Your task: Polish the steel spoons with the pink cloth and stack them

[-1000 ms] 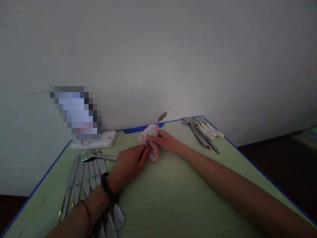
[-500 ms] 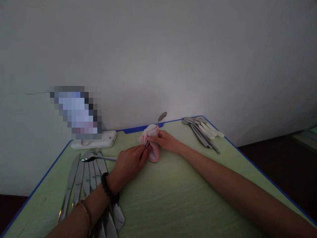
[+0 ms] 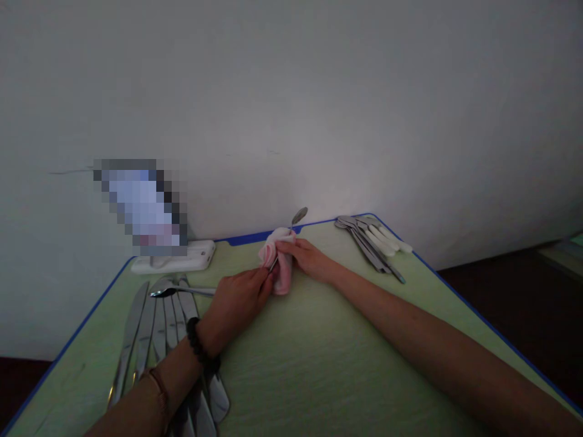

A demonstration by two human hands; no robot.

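Observation:
My left hand [image 3: 237, 300] pinches the handle end of a small metal spoon [image 3: 299, 215] that slants up toward the wall. My right hand [image 3: 306, 257] is closed around a pink and white cloth [image 3: 279, 261], which is wrapped about the spoon's handle. The spoon's bowl sticks out above the cloth. Both hands rest low over the pale green table [image 3: 319, 364], near its far edge.
Several knives and a spoon [image 3: 159, 321] lie in a row at the left, partly under my left forearm. A pile of spoons and white-handled cutlery [image 3: 373, 240] lies at the far right corner. A white holder [image 3: 175, 260] with a blurred-out object stands against the wall.
My right hand has slid the cloth a little way up the handle toward the bowl, so less of the spoon shows above it. My left hand has stayed in place.

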